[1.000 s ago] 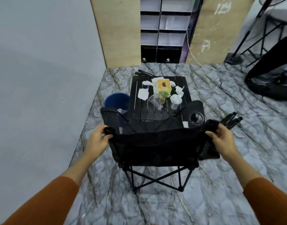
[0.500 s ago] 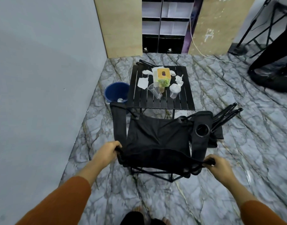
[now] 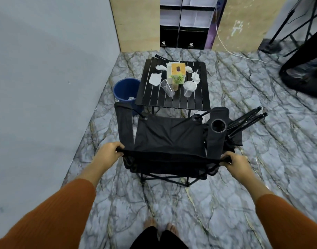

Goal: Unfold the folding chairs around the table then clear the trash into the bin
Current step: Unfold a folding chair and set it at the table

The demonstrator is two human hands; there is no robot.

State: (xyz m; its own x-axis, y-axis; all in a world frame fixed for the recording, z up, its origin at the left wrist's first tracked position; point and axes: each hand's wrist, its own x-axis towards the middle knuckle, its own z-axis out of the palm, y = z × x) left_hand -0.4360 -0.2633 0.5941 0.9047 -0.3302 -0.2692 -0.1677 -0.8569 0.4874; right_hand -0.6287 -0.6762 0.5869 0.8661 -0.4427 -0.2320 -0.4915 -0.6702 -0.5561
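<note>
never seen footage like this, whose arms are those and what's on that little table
No machine here. The picture comes from a wide-angle camera worn on a person's head, looking down, so the orange-sleeved arms are the wearer's own. The left hand and right hand each grip a top corner of an opened black fabric folding chair. Beyond it stands a low black slatted table carrying a white box with a yellow top, a small green plant, clear plastic cups and crumpled white papers. A blue round bin sits on the floor left of the table; a folded black chair lies right of the opened one.
</note>
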